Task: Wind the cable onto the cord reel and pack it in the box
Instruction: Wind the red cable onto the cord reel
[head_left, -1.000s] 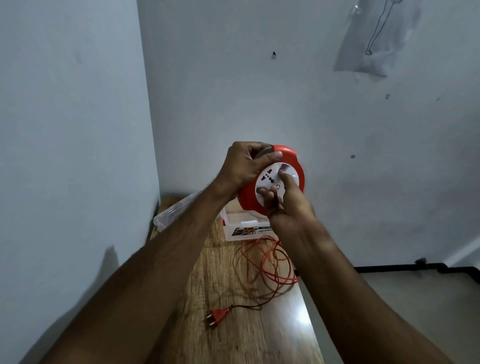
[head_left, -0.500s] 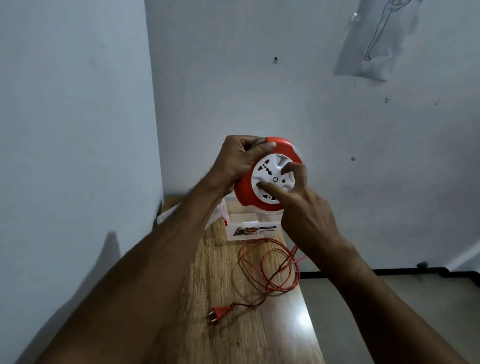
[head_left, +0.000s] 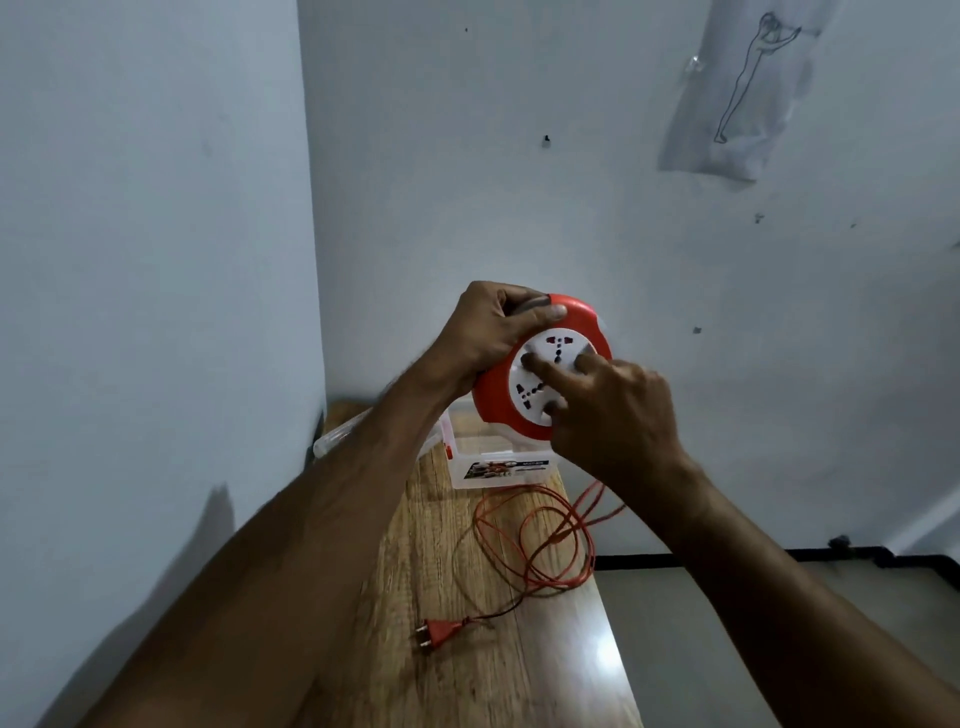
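One cord reel is held up in the air above one wooden table. The left hand grips its top handle, fingers curled closed around it. The right hand presses fingertips onto the white socket face. One orange cable lies in loose loops on the table, its one plug nearest the camera. One clear box stands behind the loops.

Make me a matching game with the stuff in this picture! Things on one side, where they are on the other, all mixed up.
Things:
1. cord reel
2. plug
3. clear plastic box
4. loose orange cable

Places:
A. standing on the wooden table under the reel
B. held up in the left hand
C. lying in loops just in front of the box
D. lying flat nearest the camera

Pairs: 1-B, 2-D, 3-A, 4-C
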